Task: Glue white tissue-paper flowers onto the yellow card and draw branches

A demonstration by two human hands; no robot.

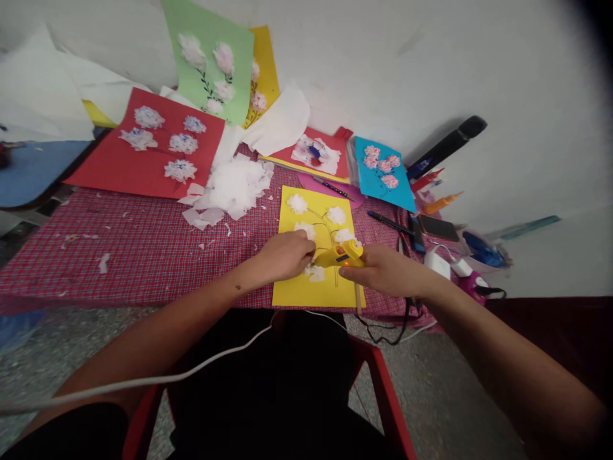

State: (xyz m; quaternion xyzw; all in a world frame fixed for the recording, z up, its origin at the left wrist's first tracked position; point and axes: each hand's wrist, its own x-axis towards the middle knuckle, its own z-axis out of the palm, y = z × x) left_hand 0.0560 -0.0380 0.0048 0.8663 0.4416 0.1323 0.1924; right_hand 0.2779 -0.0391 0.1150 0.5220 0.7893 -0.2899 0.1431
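Observation:
In my right hand (383, 268) I grip a yellow hot glue gun (330, 257), its nozzle pointing left and a small orange light glowing on it. My left hand (287, 255) is closed in a pinch by the nozzle; what its fingertips hold is hidden. Below both hands lies a yellow sheet of paper (292, 294) with drawn stems and several white tissue flowers (297, 204). One tissue flower (315, 273) sits just under the nozzle, partly covered. A pale stick (357, 299) shows below my right hand.
A pile of white tissue pieces (234, 188) lies on the checked tablecloth (143, 233). Red (110, 163), green (239, 48) and blue (368, 185) flower sheets stand behind. Pens (390, 222), a dark phone (438, 227) and white plugs (437, 263) are at right. A white cable (215, 354) crosses my lap.

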